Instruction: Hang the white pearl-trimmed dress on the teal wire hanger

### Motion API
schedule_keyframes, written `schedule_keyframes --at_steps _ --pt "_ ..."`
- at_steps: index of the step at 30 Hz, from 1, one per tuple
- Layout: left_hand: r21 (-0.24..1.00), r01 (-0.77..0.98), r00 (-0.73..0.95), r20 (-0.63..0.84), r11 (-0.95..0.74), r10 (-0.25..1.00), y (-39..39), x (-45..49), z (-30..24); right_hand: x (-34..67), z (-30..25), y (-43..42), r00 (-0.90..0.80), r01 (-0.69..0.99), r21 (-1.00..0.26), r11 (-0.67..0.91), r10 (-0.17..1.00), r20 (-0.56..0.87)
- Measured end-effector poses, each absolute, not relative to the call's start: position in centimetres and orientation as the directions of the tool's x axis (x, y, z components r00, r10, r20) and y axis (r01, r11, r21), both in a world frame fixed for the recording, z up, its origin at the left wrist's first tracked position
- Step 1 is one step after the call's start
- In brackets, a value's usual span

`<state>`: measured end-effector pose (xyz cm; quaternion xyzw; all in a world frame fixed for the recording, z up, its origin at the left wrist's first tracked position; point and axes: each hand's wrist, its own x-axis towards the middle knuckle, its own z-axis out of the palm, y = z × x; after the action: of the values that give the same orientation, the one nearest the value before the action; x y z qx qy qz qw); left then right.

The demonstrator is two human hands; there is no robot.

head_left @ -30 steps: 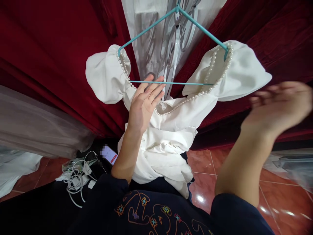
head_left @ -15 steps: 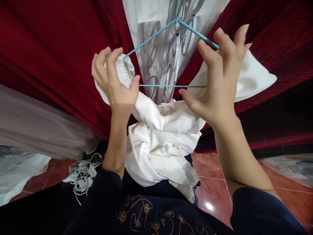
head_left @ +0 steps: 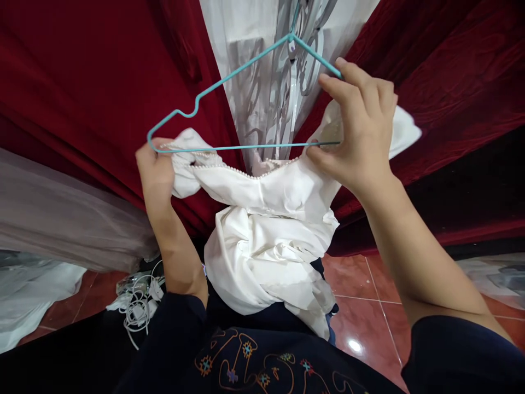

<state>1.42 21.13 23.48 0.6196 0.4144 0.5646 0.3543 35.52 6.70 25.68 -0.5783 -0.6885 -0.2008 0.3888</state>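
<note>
A white dress (head_left: 270, 191) with a pearl-beaded neckline lies bunched on my lap, its top raised toward a thin turquoise wire hanger (head_left: 241, 69). The hanger's left end, with its notch, is bare and stands in front of the left sleeve (head_left: 186, 183). There my left hand (head_left: 158, 172) is closed, pinching the beaded sleeve edge by the hanger's tip; its fingertips are partly hidden. On the other side my right hand (head_left: 361, 126) grips the hanger, fingers over the sloping arm and thumb at the bottom bar. Behind that hand hangs the right sleeve (head_left: 404, 131), covering the hanger's right end.
Dark red curtains (head_left: 102, 71) hang on both sides, with a white scrolled metal frame (head_left: 293, 98) between them. Tangled white cables (head_left: 137, 314) lie at lower left. Pale sheer fabric (head_left: 61, 208) hangs on the left, above red floor tiles (head_left: 361, 323).
The hanger's left end, earlier inside the sleeve, now shows outside it. My left hand has moved left and down and closed. My right hand has shifted slightly left, its fingers curling onto the hanger.
</note>
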Motion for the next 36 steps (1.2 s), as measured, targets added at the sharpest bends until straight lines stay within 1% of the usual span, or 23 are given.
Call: schedule_keyframes --at_steps 3,5,6,7,9,10,11,13,14,16,21,24,26,28,30,32,33,34,36 --pt "0.872 0.156 0.158 0.442 -0.464 0.883 19.7 2.8 20.3 36.2 24.7 7.1 -0.077 0.908 -0.214 0.359 0.648 0.758" --pt "0.857 0.124 0.229 0.465 -0.5 0.855 18.2 4.2 19.4 36.6 24.1 7.2 -0.078 0.88 -0.249 0.405 0.639 0.765" --pt "0.843 0.084 0.223 0.504 -0.531 0.835 17.4 4.8 19.4 36.8 23.8 7.2 -0.059 0.869 -0.275 0.412 0.638 0.768" --pt "0.817 0.02 0.176 0.565 -0.577 0.806 16.6 5.4 19.5 37.0 23.7 7.2 -0.03 0.859 -0.308 0.409 0.64 0.768" --pt "0.731 -0.138 0.025 0.677 -0.668 0.736 15.0 6.5 20.3 37.3 23.4 7.5 0.027 0.84 -0.373 0.394 0.657 0.754" --pt "0.7 -0.203 -0.018 0.696 -0.684 0.718 14.2 7.0 20.8 37.4 23.3 7.9 0.046 0.833 -0.399 0.383 0.672 0.739" --pt "0.691 -0.255 -0.02 0.696 -0.677 0.718 13.5 7.4 21.4 37.5 23.2 8.3 0.063 0.828 -0.423 0.368 0.689 0.722" --pt "0.729 -0.306 0.051 0.655 -0.612 0.754 12.2 8.3 22.4 37.7 22.9 9.5 0.115 0.82 -0.472 0.323 0.715 0.69" --pt "0.76 -0.305 0.089 0.623 -0.574 0.777 11.8 8.8 22.9 37.8 22.7 10.1 0.157 0.815 -0.501 0.29 0.722 0.674" --pt "0.782 -0.296 0.099 0.596 -0.548 0.797 11.5 9.7 23.4 38.2 22.6 11.0 0.259 0.798 -0.559 0.223 0.711 0.653" --pt "0.776 -0.264 0.015 0.598 -0.573 0.802 13.1 10.8 23.1 41.0 23.6 11.5 0.457 0.733 -0.65 0.203 0.561 0.691" --pt "0.799 -0.263 -0.043 0.55 -0.54 0.834 13.7 11.2 22.6 43.6 24.2 10.8 0.548 0.691 -0.691 0.21 0.472 0.691" --pt "0.814 -0.261 -0.074 0.519 -0.519 0.852 13.7 11.4 22.3 44.8 23.8 9.8 0.6 0.68 -0.698 0.224 0.378 0.705" --pt "0.807 -0.271 -0.098 0.519 -0.525 0.849 13.6 11.7 22.2 45.4 22.9 8.4 0.639 0.686 -0.695 0.214 0.279 0.717" --pt "0.787 -0.29 -0.119 0.535 -0.544 0.837 13.8 11.8 22.2 45.3 21.7 6.6 0.668 0.683 -0.705 0.192 0.225 0.709" --pt "0.787 -0.294 -0.126 0.53 -0.542 0.838 14.3 11.6 22.1 44.6 20.8 4.7 0.671 0.676 -0.717 0.17 0.259 0.694" --pt "0.799 -0.291 -0.114 0.518 -0.527 0.848 14.7 11.5 22.0 44.0 20.7 3.8 0.653 0.683 -0.712 0.163 0.298 0.696" --pt "0.816 -0.285 -0.089 0.5 -0.503 0.862 15.1 11.4 21.9 43.2 20.8 3.0 0.613 0.705 -0.69 0.165 0.346 0.71" --pt "0.848 -0.284 -0.018 0.461 -0.447 0.887 15.9 11.3 21.5 41.2 21.6 1.9 0.455 0.778 -0.591 0.211 0.459 0.763"
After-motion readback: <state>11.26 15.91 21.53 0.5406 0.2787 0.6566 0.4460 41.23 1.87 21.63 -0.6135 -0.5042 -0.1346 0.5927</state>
